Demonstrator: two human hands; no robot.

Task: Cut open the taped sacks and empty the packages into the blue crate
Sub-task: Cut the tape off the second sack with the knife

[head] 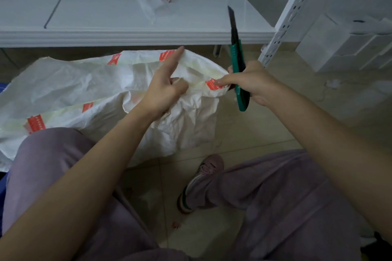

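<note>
Cutting so far: no open slit in view; tape point(35, 126) with red marks sits across the sack point(74, 82); no packages out.
Left to do: slice the tape, open the sack, tip the packages into the blue crate; only a blue bit point(2, 193) at the left edge, cannot tell if crate.
Sack place: down on the floor point(254, 133), just under the edge of the white shelf point(127, 34), by the knees.
Sack lie: on its side, long way running from lower left up to the right, crumpled end at both hands.
Left hand point(163, 89): gripping a fold of the sack, first finger sticking out straight.
Right hand point(254, 85): wrapped round the green knife point(238, 74), fingertips also pinching the taped sack edge.
Knife: nearly upright, dark blade out, tip pointing up and away toward the shelf, blade clear of the sack.
</note>
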